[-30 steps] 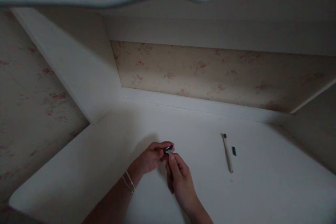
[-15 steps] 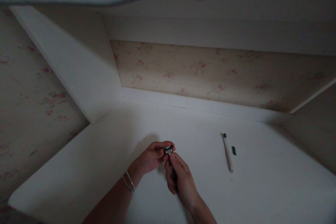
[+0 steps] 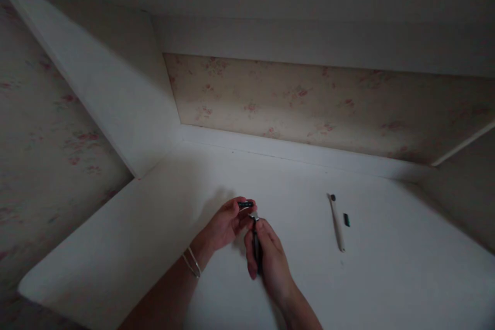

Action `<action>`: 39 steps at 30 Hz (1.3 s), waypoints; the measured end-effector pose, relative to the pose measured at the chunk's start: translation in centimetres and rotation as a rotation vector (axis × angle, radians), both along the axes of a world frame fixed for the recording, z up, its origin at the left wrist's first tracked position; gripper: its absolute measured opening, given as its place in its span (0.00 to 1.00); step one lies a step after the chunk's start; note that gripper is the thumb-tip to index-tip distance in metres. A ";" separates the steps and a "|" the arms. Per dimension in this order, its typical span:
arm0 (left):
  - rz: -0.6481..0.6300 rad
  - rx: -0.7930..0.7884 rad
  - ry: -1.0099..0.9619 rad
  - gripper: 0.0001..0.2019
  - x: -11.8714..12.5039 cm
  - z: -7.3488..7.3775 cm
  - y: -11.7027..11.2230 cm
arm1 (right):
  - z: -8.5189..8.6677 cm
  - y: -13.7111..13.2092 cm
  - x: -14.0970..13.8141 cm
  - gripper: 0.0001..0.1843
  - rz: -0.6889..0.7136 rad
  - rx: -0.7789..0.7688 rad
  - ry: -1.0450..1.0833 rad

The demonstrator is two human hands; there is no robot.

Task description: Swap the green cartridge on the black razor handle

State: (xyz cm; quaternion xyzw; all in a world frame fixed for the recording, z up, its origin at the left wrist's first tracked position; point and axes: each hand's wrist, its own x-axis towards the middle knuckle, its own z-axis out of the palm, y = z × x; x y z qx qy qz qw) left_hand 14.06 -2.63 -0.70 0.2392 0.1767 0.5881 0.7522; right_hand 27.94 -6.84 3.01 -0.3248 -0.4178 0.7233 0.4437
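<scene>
Nearest, the right hand [image 3: 266, 258] is clenched around a dark slim handle [image 3: 256, 247], its metal tip pointing far toward the other hand. Just left and slightly farther, the left hand [image 3: 226, 224], thin bracelets [image 3: 192, 264] on its wrist, pinches a small dark piece [image 3: 245, 204] between fingertips, just beside the handle's tip; contact cannot be told. Both hover low over the white desk [image 3: 154, 237]. To the right, well apart, lies a pale stick [image 3: 337, 227] with a small dark block [image 3: 346, 219] just beside it. Farthest: floral wallpaper [image 3: 309, 103].
</scene>
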 end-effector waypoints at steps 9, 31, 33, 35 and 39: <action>-0.027 0.036 -0.028 0.09 0.1 0.0 0.1 | -0.6 0.4 -0.1 0.18 -0.083 -0.130 0.072; 0.031 0.069 0.065 0.15 0.4 -0.5 0.3 | -0.8 0.8 -0.1 0.22 -0.151 -0.119 -0.042; 0.040 0.063 0.067 0.15 0.5 -0.5 0.3 | -0.5 0.8 -0.1 0.21 -0.160 -0.113 -0.049; 0.048 0.061 0.070 0.15 0.5 -0.3 0.3 | -0.2 0.8 0.0 0.21 -0.167 -0.105 -0.061; 0.067 0.040 0.079 0.15 0.6 0.0 0.3 | 0.1 0.7 0.0 0.21 -0.154 -0.071 -0.093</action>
